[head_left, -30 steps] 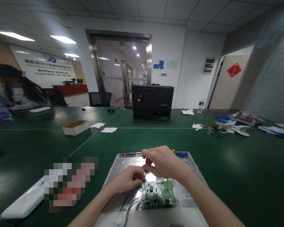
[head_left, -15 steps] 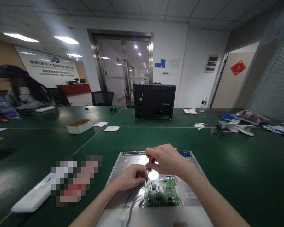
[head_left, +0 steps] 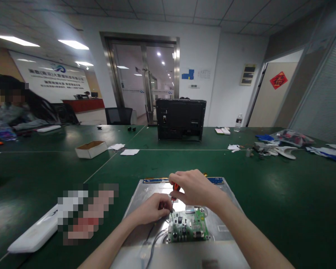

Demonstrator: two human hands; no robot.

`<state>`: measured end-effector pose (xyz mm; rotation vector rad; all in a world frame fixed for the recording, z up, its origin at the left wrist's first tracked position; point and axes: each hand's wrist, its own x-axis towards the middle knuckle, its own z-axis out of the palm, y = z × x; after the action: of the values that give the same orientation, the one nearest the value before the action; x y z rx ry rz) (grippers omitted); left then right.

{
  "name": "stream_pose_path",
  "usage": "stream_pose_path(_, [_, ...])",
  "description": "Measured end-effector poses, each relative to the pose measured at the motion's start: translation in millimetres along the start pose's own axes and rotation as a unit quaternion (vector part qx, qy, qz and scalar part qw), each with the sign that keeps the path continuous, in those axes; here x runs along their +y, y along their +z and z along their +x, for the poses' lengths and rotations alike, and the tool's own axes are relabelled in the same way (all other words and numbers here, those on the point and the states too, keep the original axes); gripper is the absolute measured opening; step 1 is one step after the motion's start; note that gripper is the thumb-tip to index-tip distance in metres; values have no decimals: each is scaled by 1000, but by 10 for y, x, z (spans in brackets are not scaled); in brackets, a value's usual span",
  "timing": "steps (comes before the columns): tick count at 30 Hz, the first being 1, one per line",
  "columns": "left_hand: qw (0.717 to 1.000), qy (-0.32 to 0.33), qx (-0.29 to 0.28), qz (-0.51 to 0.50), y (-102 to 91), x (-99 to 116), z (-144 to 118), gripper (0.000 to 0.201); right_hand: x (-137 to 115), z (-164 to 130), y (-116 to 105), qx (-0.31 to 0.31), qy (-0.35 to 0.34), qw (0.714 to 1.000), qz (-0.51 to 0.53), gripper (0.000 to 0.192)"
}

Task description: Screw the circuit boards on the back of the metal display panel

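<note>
The right hand (head_left: 194,188) is closed around the red-orange handle of a small screwdriver (head_left: 175,188), held nearly upright, with its tip at the upper-left corner of the small green circuit board (head_left: 188,229). The left hand (head_left: 154,209) is pinched together at the shaft near the tip, steadying it. The board sits on the back of a flat silver metal panel (head_left: 145,200), which lies on the green counter (head_left: 268,194) directly in front of the person. Grey cables (head_left: 152,241) run off the board's left edge.

Risks from this position, as a judgement: the tip could slip off the screw head and gouge the board or a nearby component, since the grip on the shaft is light; a loosened screw could roll off the panel onto the counter.

A black monitor housing (head_left: 181,119) stands upright farther back, and an open cardboard box (head_left: 91,149) lies to the left — neither near the hands. A white oblong casing (head_left: 30,233) lies at the left. No board marking is legible; the far wall sign and the red door hanging are too blurred to read.
</note>
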<state>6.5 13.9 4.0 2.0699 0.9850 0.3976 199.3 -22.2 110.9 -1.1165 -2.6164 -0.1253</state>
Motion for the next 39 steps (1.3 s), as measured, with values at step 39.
stream_pose_path(39, [1000, 7, 1, -18, -5, -21, 17, 11, -104, 48, 46, -26, 63, 996, -50, 13])
